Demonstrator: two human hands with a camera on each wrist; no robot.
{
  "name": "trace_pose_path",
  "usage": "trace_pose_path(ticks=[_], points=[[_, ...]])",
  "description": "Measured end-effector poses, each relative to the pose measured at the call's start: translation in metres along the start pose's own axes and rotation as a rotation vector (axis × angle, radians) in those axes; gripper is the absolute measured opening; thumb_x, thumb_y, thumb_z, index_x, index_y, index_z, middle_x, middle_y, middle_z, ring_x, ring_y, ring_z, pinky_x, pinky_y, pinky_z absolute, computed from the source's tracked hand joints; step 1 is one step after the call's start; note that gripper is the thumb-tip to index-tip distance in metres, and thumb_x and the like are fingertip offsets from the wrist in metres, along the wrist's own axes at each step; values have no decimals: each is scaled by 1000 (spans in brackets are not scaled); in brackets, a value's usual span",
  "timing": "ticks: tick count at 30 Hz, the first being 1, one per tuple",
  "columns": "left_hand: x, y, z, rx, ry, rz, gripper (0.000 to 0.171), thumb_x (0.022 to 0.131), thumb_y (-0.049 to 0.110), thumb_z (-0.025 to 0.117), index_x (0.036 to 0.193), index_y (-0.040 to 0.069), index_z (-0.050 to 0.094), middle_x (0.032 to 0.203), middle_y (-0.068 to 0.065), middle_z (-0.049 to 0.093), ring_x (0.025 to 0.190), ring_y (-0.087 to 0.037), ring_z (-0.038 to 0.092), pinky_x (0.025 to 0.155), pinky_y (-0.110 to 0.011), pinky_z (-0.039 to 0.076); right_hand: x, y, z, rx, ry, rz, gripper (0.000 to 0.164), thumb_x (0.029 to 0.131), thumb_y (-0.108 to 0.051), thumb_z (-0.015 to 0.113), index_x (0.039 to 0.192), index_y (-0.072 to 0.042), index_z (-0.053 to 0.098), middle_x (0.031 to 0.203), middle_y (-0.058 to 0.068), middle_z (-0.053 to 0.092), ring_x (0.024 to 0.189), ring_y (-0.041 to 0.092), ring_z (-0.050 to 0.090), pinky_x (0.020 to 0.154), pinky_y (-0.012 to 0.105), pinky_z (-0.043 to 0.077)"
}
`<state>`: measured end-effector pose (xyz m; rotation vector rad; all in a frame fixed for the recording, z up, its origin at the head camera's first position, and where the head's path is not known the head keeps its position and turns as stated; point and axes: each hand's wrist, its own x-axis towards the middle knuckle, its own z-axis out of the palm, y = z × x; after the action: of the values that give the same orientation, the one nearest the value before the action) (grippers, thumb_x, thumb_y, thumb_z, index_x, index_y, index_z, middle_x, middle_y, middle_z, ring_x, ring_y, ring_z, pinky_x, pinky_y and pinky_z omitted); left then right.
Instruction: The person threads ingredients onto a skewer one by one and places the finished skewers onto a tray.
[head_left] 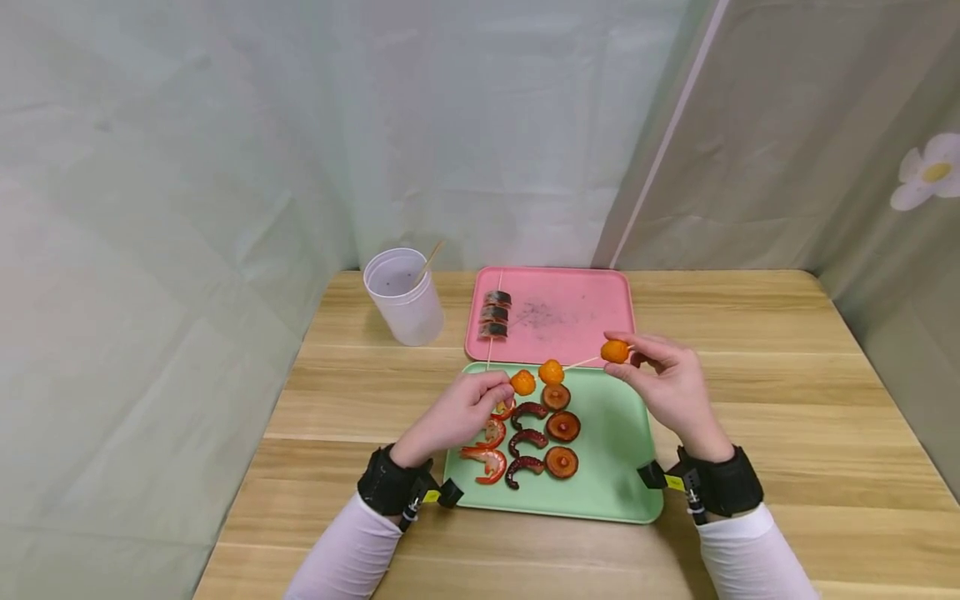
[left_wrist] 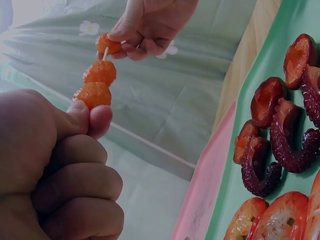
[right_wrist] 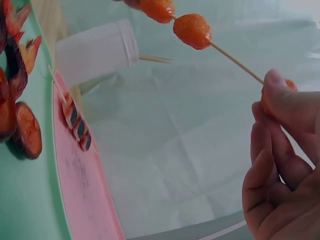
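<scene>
Over the green tray (head_left: 618, 492), my left hand (head_left: 459, 410) pinches a wooden skewer (right_wrist: 235, 61) between thumb and forefinger, right below an orange ball (left_wrist: 95, 94). A second orange ball (head_left: 551, 372) sits beside it on the stick. At the skewer's far end my right hand (head_left: 670, 382) pinches a third orange ball (head_left: 615, 351) with thumb and fingers. Bare stick shows between this ball and the other two. Under the hands, the tray holds rows of shrimp (head_left: 489, 463), dark red octopus tentacles (head_left: 528, 438) and round brown mushroom caps (head_left: 562, 427).
Behind the green tray lies a pink tray (head_left: 573, 296) bearing a skewer of dark-skinned fish pieces (head_left: 494, 315). A white plastic cup (head_left: 412, 312) with wooden sticks (right_wrist: 152, 58) stands at the back left. A pale curtain (head_left: 495, 142) hangs behind the wooden table (head_left: 780, 400).
</scene>
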<state>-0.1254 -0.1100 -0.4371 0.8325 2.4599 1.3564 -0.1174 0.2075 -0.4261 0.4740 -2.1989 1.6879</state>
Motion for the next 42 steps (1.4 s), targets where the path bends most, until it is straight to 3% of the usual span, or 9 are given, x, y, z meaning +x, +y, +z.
trace_pose_path(ticks=[5,14,16,23,31,38,42], points=[[0,0,0,-1,0,13,23,113,11,54,96,12,69,76,0,50,60,-7,41,64,-29,41,0,0,-1,79,-29,37,33,89,15,78,121,7,76,113,-12,78,94,11,67,82,20,52],[0,-4,2,4,8,21,24,114,12,53,99,3,69,75,4,46,60,-8,40,63,-29,40,1,1,5,-12,-42,74,26,98,4,75,123,3,77,114,-6,77,94,13,64,79,21,50],[1,-4,3,7,14,27,24,114,13,53,99,4,69,74,4,45,59,-9,40,62,-29,39,1,0,6,-25,-40,82,26,100,2,73,126,3,75,115,-6,76,93,13,63,80,20,50],[3,-1,4,18,59,-9,24,114,13,53,96,12,69,72,1,48,56,-7,41,57,-27,38,-1,-2,7,88,-60,158,31,112,-11,58,138,3,68,125,-2,73,108,11,66,89,21,52],[2,-2,6,17,50,26,25,114,14,54,95,7,70,70,5,45,56,-7,39,57,-27,37,-3,-3,8,11,15,250,31,109,-22,67,122,4,77,107,2,78,95,13,69,81,24,55],[1,-3,5,21,73,10,25,113,12,55,93,13,69,69,6,43,54,-6,38,55,-26,36,-1,-3,6,43,-80,222,30,110,-13,63,132,5,71,124,19,73,106,14,68,88,19,53],[3,-4,7,23,60,15,25,114,13,54,96,8,70,69,6,43,57,-7,38,57,-27,36,-1,0,6,42,-79,270,33,113,-21,59,130,5,71,121,16,74,109,12,66,93,20,50]])
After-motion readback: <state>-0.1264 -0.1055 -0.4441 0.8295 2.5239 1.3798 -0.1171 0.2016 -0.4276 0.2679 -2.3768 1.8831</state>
